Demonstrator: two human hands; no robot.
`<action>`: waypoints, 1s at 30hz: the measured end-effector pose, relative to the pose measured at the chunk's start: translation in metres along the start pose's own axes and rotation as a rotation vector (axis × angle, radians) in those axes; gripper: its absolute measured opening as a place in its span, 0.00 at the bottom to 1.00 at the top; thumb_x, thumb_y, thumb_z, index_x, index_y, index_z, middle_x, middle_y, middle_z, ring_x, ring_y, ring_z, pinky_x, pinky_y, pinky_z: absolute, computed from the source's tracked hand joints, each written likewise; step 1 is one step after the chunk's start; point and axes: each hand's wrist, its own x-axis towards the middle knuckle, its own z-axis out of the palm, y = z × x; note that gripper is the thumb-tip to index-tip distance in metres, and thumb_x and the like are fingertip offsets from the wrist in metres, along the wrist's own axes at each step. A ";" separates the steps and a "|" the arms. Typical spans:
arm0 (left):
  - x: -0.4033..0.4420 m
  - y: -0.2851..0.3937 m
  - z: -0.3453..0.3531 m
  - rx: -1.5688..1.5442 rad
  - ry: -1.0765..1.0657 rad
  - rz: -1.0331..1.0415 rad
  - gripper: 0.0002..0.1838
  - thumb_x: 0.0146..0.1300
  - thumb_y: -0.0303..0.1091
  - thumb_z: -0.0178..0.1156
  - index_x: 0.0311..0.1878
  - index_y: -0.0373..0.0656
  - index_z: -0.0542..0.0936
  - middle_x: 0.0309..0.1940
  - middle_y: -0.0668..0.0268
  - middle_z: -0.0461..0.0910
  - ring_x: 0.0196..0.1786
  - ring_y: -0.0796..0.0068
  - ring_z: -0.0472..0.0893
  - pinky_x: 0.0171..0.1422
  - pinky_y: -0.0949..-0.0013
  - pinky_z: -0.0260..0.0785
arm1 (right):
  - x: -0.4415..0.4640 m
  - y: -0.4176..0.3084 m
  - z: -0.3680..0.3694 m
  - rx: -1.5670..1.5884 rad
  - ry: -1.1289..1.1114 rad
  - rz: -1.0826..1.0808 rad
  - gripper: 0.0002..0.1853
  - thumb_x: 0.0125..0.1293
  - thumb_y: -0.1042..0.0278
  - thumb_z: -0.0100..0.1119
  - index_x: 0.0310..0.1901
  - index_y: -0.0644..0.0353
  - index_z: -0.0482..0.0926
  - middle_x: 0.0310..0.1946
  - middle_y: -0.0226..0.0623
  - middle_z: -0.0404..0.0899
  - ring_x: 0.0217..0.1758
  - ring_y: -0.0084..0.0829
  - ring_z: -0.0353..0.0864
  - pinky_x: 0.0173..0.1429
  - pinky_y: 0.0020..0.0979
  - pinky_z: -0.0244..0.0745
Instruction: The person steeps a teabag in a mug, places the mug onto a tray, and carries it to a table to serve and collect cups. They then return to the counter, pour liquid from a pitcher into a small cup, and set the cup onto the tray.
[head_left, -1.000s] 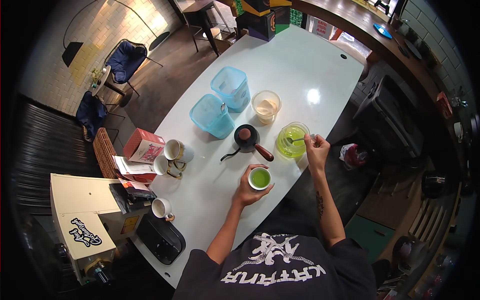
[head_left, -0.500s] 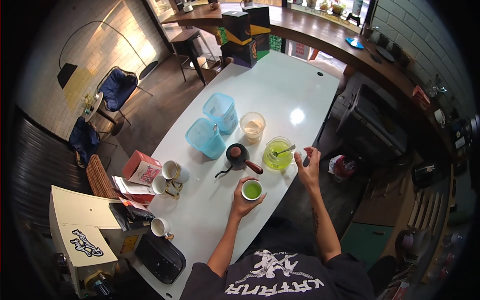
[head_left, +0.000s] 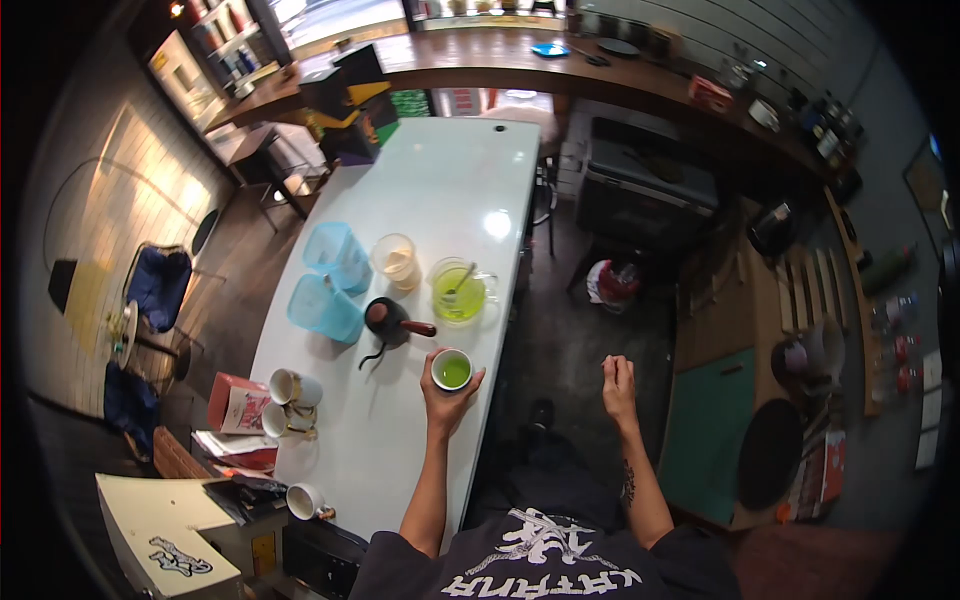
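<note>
My left hand (head_left: 447, 403) is wrapped round a small white cup (head_left: 452, 371) of green liquid, held upright near the right edge of the white table. Away from the table, my right hand (head_left: 619, 388) hangs over the floor with its fingers curled together and nothing visible in them. Just beyond the cup stands a glass jug (head_left: 459, 292) of green liquid with a spoon (head_left: 463, 279) leaning in it. Left of the jug are a small dark kettle (head_left: 382, 318) with a wooden handle and a clear container (head_left: 397, 264) with beige contents.
Two translucent blue containers (head_left: 327, 306) stand farther left on the white table (head_left: 440, 165). Several mugs (head_left: 293, 387) and a red box (head_left: 238, 403) are at its left side. A cream machine (head_left: 165, 515) sits at lower left; black boxes (head_left: 350, 105) stand at the far end.
The view has swung to the right. My right hand has moved away from beside the jug to over the floor, its fingers drawing in. My left hand still holds the cup.
</note>
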 end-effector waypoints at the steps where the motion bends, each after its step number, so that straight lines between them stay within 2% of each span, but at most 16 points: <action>1: -0.002 0.007 0.009 -0.010 -0.039 0.001 0.27 0.47 0.25 0.77 0.48 0.40 0.73 0.36 0.69 0.76 0.40 0.80 0.76 0.48 0.74 0.70 | -0.008 0.019 -0.012 -0.017 0.044 0.013 0.19 0.76 0.54 0.46 0.38 0.65 0.73 0.38 0.44 0.70 0.43 0.37 0.72 0.50 0.37 0.68; 5: -0.008 0.034 0.065 -0.018 -0.231 0.097 0.27 0.47 0.25 0.77 0.48 0.39 0.73 0.38 0.69 0.77 0.42 0.79 0.76 0.51 0.73 0.70 | -0.041 0.085 -0.065 0.034 0.244 0.089 0.18 0.76 0.56 0.47 0.36 0.64 0.73 0.34 0.41 0.70 0.37 0.34 0.72 0.45 0.36 0.68; 7: -0.018 0.042 0.097 0.018 -0.329 0.186 0.27 0.47 0.26 0.77 0.49 0.39 0.73 0.42 0.68 0.78 0.44 0.79 0.77 0.53 0.73 0.70 | -0.062 0.101 -0.095 0.141 0.298 0.158 0.17 0.76 0.58 0.49 0.34 0.64 0.73 0.31 0.38 0.70 0.32 0.29 0.71 0.41 0.33 0.69; 8: -0.025 0.049 0.115 -0.014 -0.398 0.139 0.28 0.46 0.26 0.78 0.50 0.39 0.74 0.44 0.67 0.79 0.46 0.78 0.77 0.55 0.73 0.70 | -0.075 0.094 -0.113 0.149 0.338 0.187 0.15 0.74 0.61 0.53 0.34 0.64 0.72 0.29 0.34 0.69 0.28 0.23 0.70 0.36 0.28 0.68; 9: -0.034 0.057 0.133 -0.021 -0.470 0.077 0.28 0.46 0.27 0.78 0.50 0.39 0.74 0.44 0.66 0.79 0.46 0.77 0.77 0.56 0.72 0.70 | -0.086 0.105 -0.127 0.151 0.386 0.223 0.15 0.74 0.61 0.53 0.34 0.64 0.72 0.29 0.34 0.69 0.28 0.23 0.70 0.36 0.28 0.68; 12: -0.061 0.057 0.192 -0.020 -0.629 0.097 0.29 0.45 0.27 0.78 0.49 0.39 0.74 0.45 0.65 0.79 0.47 0.77 0.78 0.56 0.71 0.70 | -0.115 0.153 -0.160 0.244 0.529 0.237 0.10 0.72 0.68 0.56 0.33 0.63 0.72 0.27 0.30 0.69 0.28 0.16 0.71 0.32 0.24 0.67; 15: -0.094 0.050 0.255 -0.046 -0.828 0.181 0.29 0.43 0.27 0.78 0.48 0.37 0.74 0.46 0.63 0.80 0.47 0.76 0.79 0.55 0.72 0.71 | -0.148 0.185 -0.204 0.258 0.654 0.331 0.09 0.71 0.70 0.56 0.33 0.63 0.73 0.25 0.29 0.70 0.28 0.16 0.71 0.32 0.24 0.68; 20: -0.172 0.052 0.379 -0.055 -1.096 0.124 0.29 0.44 0.29 0.78 0.48 0.37 0.74 0.43 0.64 0.81 0.46 0.77 0.79 0.54 0.71 0.71 | -0.201 0.237 -0.302 0.242 0.874 0.460 0.04 0.67 0.75 0.57 0.35 0.63 0.73 0.27 0.30 0.75 0.30 0.18 0.75 0.35 0.24 0.70; 22: -0.208 0.052 0.425 -0.078 -1.189 0.114 0.29 0.44 0.29 0.78 0.48 0.37 0.74 0.42 0.65 0.80 0.46 0.77 0.79 0.54 0.71 0.71 | -0.224 0.269 -0.333 0.111 1.006 0.502 0.04 0.64 0.75 0.59 0.35 0.62 0.73 0.27 0.32 0.75 0.30 0.24 0.76 0.37 0.28 0.72; 24: -0.246 0.051 0.470 -0.134 -1.292 0.025 0.28 0.44 0.30 0.79 0.48 0.37 0.74 0.41 0.66 0.80 0.45 0.78 0.79 0.52 0.71 0.72 | -0.248 0.295 -0.360 0.060 1.037 0.589 0.04 0.63 0.75 0.60 0.35 0.63 0.73 0.26 0.34 0.75 0.30 0.27 0.76 0.37 0.29 0.72; 26: -0.280 0.053 0.513 -0.136 -1.356 0.058 0.28 0.45 0.30 0.79 0.48 0.37 0.74 0.40 0.66 0.80 0.44 0.79 0.79 0.52 0.71 0.72 | -0.266 0.324 -0.387 -0.001 1.063 0.659 0.05 0.62 0.74 0.60 0.35 0.63 0.73 0.26 0.35 0.74 0.30 0.30 0.76 0.37 0.31 0.72; 27: -0.296 0.052 0.532 -0.126 -1.393 0.096 0.28 0.45 0.31 0.79 0.48 0.37 0.74 0.39 0.67 0.80 0.44 0.79 0.79 0.51 0.71 0.72 | -0.275 0.344 -0.390 -0.041 1.067 0.682 0.07 0.62 0.74 0.61 0.38 0.64 0.72 0.27 0.37 0.74 0.30 0.34 0.76 0.38 0.33 0.72; 30: -0.339 0.025 0.586 -0.164 -1.474 0.016 0.29 0.45 0.32 0.80 0.48 0.38 0.74 0.37 0.67 0.79 0.42 0.78 0.79 0.50 0.71 0.73 | -0.289 0.378 -0.399 -0.068 1.075 0.757 0.12 0.62 0.72 0.61 0.43 0.65 0.70 0.29 0.42 0.73 0.32 0.41 0.77 0.40 0.39 0.73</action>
